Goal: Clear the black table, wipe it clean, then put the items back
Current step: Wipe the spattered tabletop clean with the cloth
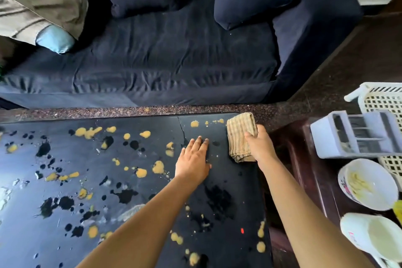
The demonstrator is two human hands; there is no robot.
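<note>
The black table (65, 235) fills the lower left and is spattered with yellow blobs (158, 167) and dark wet spots (125, 195). My left hand (193, 161) lies flat on the table top, fingers together, holding nothing. My right hand (260, 144) grips a folded tan checked cloth (239, 135) at the table's far right corner, with the cloth resting on the surface.
A dark blue sofa (174, 61) with cushions stands just beyond the table. To the right, a dark wooden stool (304, 169) carries a grey holder (356, 135), a white bowl (369, 183) and a white cup (374, 235). A white plastic basket (382, 98) sits behind them.
</note>
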